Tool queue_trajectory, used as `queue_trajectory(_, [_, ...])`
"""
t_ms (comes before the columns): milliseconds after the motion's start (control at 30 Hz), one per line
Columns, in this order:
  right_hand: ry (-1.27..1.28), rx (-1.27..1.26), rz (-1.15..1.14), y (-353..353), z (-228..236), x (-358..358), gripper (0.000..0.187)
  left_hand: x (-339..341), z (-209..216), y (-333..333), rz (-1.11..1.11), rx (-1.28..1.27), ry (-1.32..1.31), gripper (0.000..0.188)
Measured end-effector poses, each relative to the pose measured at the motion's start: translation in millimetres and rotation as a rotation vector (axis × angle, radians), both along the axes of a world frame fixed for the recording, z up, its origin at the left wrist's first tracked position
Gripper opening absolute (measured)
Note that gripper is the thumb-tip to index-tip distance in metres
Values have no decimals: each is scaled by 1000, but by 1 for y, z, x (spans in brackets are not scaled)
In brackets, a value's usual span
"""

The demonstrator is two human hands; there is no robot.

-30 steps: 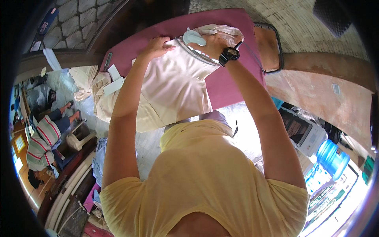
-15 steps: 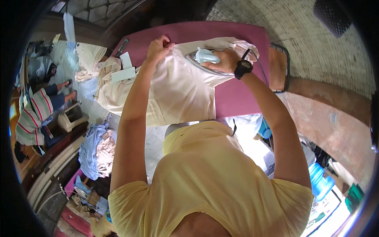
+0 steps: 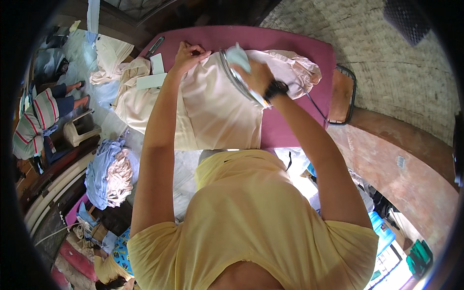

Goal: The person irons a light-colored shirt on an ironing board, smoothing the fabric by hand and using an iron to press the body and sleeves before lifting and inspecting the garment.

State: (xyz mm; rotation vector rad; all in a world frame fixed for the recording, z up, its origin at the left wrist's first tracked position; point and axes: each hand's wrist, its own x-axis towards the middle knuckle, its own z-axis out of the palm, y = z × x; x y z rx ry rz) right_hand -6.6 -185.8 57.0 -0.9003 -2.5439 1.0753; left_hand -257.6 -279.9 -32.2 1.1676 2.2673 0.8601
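A cream garment (image 3: 212, 111) lies spread over a maroon-covered ironing board (image 3: 285, 130), its near part reaching the front edge. My left hand (image 3: 190, 58) pinches the garment's far edge between thumb and fingers. Wrapped round the handle of a pale blue and white steam iron (image 3: 238, 58) is my right hand (image 3: 258, 77), with a dark watch on the wrist. The iron rests on or just above the cloth, tip toward the far side; its soleplate contact is hard to see. Bunched cloth (image 3: 309, 72) lies right of it, near a dark cord (image 3: 316, 106).
Two white cards (image 3: 151, 81) and a cutter-like tool (image 3: 155, 46) lie at the board's left end. A metal-framed rest (image 3: 342, 96) juts out right. Blue and cream clothes (image 3: 108, 174) are piled at left, near a stool (image 3: 79, 128) and a person in a striped top (image 3: 36, 118).
The iron has turned from pointing left to pointing away from me, and shifted slightly left. My left hand stays at the cloth's far edge, moving only slightly left.
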Motion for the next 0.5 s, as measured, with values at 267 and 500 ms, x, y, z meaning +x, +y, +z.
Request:
queue_trajectory(267, [-249,103,98,-16,14,94,55,-8,-17,7,89,5,-451,28])
queue_trajectory(500, [-65,-42,-289,5,9,-72,72,-25,-44,7,6,150,-311,36])
